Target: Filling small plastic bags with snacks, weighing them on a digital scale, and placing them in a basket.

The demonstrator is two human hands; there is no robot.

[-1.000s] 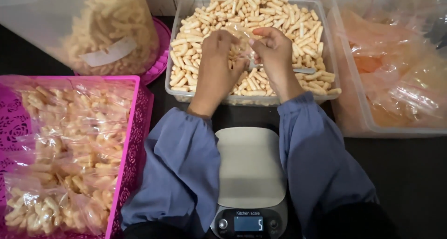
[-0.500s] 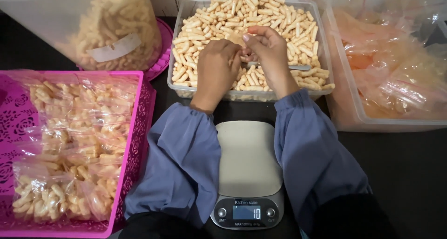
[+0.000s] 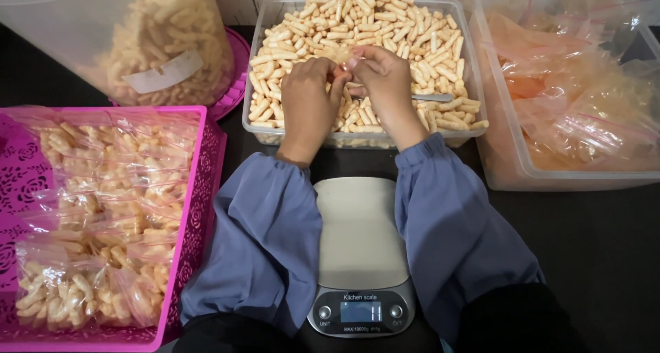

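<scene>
Fingers (image 3: 342, 70) pinched together over snack tub (image 3: 265, 129)

Left of the kitchen scale (image 3: 360, 257) a pink basket (image 3: 196, 208) blocks me; right of it, dark bench (image 3: 591, 257) lies open.

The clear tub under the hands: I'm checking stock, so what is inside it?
The clear tub holds pale stick snacks and a metal utensil handle. The left hand and right hand cover the middle; the utensil's working end is hidden.
</scene>
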